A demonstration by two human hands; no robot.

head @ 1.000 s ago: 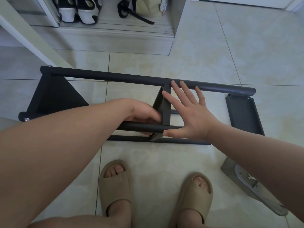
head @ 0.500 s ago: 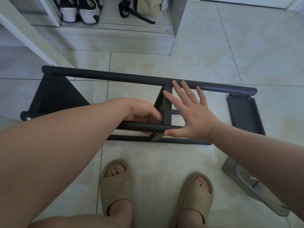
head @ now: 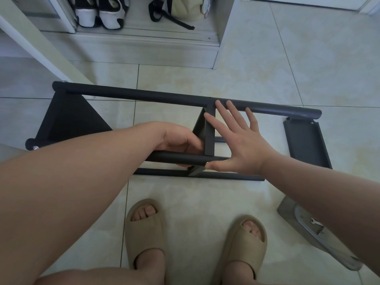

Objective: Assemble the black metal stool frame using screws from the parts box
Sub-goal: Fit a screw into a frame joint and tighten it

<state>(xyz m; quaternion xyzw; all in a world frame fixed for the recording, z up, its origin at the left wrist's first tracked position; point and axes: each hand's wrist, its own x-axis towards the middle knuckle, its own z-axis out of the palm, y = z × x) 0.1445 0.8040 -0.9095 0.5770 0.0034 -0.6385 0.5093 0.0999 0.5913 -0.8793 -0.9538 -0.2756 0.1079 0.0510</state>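
Tray (head: 287, 208) holding small wrench (head: 314, 221), floor's right side, left hand (head: 178, 140) gripping frame (head: 144, 95) tube, right hand (head: 242, 145) flat on crossbar

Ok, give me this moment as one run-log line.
phase: steadying stool frame | left hand: grips near tube | right hand: fingers straight, flat against crossbar | frame: on floor tiles | screws: none visible

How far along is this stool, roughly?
Done: the left end panel looks joined to the black frame, a screw showing at its corner. In hand: the left hand grips the near rail while the right hand presses flat against the middle crosspiece. Left: the right end panel lies loose on the floor, unattached.
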